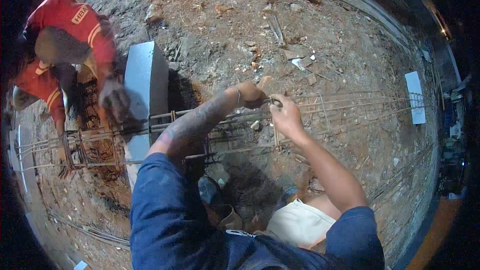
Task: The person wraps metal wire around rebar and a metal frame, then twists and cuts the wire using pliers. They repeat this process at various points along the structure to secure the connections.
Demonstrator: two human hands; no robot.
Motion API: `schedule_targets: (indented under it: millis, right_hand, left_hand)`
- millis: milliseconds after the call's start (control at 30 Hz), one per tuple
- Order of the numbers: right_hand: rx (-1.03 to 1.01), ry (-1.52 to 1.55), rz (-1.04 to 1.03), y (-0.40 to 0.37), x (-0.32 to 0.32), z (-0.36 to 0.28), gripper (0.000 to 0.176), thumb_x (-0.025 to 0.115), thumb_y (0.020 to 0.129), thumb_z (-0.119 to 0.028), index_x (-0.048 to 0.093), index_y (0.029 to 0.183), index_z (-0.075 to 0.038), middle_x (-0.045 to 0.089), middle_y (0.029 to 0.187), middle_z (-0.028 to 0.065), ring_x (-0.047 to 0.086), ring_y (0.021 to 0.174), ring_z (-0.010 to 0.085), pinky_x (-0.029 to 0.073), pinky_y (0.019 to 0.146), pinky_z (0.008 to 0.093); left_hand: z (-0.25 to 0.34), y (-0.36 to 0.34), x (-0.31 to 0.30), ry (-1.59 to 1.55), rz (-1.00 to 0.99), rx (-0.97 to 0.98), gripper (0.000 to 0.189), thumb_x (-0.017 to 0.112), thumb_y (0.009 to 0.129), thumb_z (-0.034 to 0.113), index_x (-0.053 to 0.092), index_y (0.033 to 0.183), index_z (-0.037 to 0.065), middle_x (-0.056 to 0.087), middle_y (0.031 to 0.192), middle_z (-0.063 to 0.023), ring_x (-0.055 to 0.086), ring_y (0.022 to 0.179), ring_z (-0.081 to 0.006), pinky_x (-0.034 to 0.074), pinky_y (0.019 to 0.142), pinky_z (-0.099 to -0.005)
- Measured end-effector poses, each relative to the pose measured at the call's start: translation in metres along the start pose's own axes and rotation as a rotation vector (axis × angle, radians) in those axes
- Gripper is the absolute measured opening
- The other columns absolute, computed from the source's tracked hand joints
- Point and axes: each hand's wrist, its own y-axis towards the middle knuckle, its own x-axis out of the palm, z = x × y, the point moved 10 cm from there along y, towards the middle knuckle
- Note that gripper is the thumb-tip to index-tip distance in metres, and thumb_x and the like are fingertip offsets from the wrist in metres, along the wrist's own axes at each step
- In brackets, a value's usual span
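A long cage of rebar [345, 104] runs across in front of me, its thin bars tied through square stirrups [276, 136]. My left hand [251, 94] is closed on the rebar at the far side of the cage, with a bracelet on its wrist. Close beside it, my right hand [287, 117] is also closed there, thumb and fingers curled round a dark piece of steel. Whether a tie wire is between the fingers is too small to tell. Below the hands, a stirrup hangs around the lower bars.
A grey rectangular block [145, 77] stands under the cage's left part; a pale block [415, 98] is under its right end. At left, a co-worker in a red shirt [62, 17] bends over bunched stirrups [73, 150]. Rubble-strewn soil [225, 35] surrounds us, with loose bars [92, 233] lower left.
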Motion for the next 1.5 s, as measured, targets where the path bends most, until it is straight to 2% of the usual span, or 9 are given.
schedule_targets:
  millis: [67,167,400,667,833,933,1233,1300,1500]
  right_hand:
    - [0.042,0.112,-0.062,0.002,0.002,0.012,0.032,0.055,0.076,-0.011,0.058,0.106,0.0,0.062,0.09,0.0227,0.059,0.091,0.0364,0.046,0.081,0.0414]
    - [0.006,0.044,-0.109,0.003,0.003,0.007,0.035,0.052,0.075,-0.009,0.056,0.11,-0.001,0.063,0.09,0.021,0.061,0.09,0.0356,0.047,0.081,0.0405]
    - [0.248,0.226,-0.14,0.012,0.013,0.026,0.037,0.052,0.072,-0.001,0.057,0.108,-0.002,0.067,0.088,0.0167,0.065,0.072,0.0245,0.051,0.064,0.0354]
    - [0.447,0.333,-0.022,0.014,0.015,0.042,0.034,0.054,0.071,0.002,0.057,0.104,0.0,0.065,0.071,0.0135,0.062,0.05,0.0202,0.048,0.043,0.0334]
    - [0.178,-0.005,-0.124,0.019,0.003,0.025,0.03,0.058,0.075,-0.006,0.056,0.105,0.0,0.062,0.065,0.0121,0.063,0.055,0.0213,0.051,0.054,0.0368]
    - [0.123,-0.074,-0.017,0.021,-0.004,0.022,0.032,0.059,0.07,-0.009,0.059,0.101,-0.001,0.064,0.085,0.0214,0.063,0.083,0.0337,0.049,0.076,0.041]
    - [0.252,0.06,0.064,0.013,-0.015,0.01,0.028,0.059,0.073,-0.009,0.055,0.1,-0.008,0.063,0.089,0.0196,0.06,0.087,0.0392,0.047,0.076,0.0465]
    - [0.536,0.172,0.05,0.013,0.007,0.039,0.028,0.054,0.077,-0.008,0.051,0.105,-0.007,0.061,0.095,0.0219,0.059,0.09,0.0396,0.046,0.077,0.0477]
    - [0.486,-0.016,0.046,0.026,0.027,0.055,0.025,0.045,0.082,-0.015,0.061,0.097,-0.002,0.063,0.092,0.0239,0.062,0.086,0.039,0.048,0.074,0.0501]
  left_hand:
    - [-0.056,-0.002,0.034,-0.693,0.064,-0.502,0.017,0.059,0.084,0.016,0.066,0.087,0.001,0.065,0.074,-0.0018,0.059,0.062,-0.0138,0.048,0.054,-0.0302]
    - [-0.038,-0.026,0.016,-1.28,0.265,-0.646,0.019,0.067,0.076,0.017,0.068,0.08,-0.001,0.065,0.07,-0.0091,0.063,0.064,-0.0156,0.049,0.055,-0.0324]
    - [-0.046,-0.011,0.02,-1.143,0.32,-0.485,0.014,0.064,0.081,0.014,0.064,0.085,0.001,0.064,0.072,-0.0027,0.058,0.062,-0.011,0.047,0.054,-0.0264]
    - [-0.012,-0.035,-0.038,-0.535,0.608,-0.346,0.019,0.058,0.081,0.021,0.059,0.085,0.002,0.061,0.074,-0.0165,0.06,0.07,-0.0308,0.046,0.064,-0.0392]
    - [-0.007,-0.034,-0.038,-0.467,0.635,-0.32,0.025,0.059,0.081,0.024,0.054,0.082,0.0,0.054,0.073,-0.0247,0.049,0.073,-0.0448,0.04,0.06,-0.0459]
    - [0.003,-0.035,-0.047,-0.492,0.646,-0.267,0.025,0.059,0.081,0.024,0.054,0.082,0.0,0.055,0.073,-0.0238,0.051,0.072,-0.044,0.041,0.061,-0.0456]
    - [0.006,-0.038,-0.05,-0.392,0.644,-0.262,0.012,0.056,0.08,0.015,0.054,0.082,0.004,0.059,0.071,-0.0209,0.056,0.07,-0.0424,0.043,0.059,-0.0473]
    - [0.011,-0.04,-0.052,-0.391,0.669,-0.211,0.011,0.056,0.08,0.014,0.053,0.082,0.004,0.059,0.071,-0.0205,0.057,0.07,-0.0423,0.043,0.058,-0.047]
    - [0.022,-0.042,-0.058,-0.345,0.702,-0.188,0.007,0.057,0.078,0.01,0.054,0.08,0.004,0.06,0.073,-0.0197,0.058,0.072,-0.0412,0.044,0.059,-0.0457]
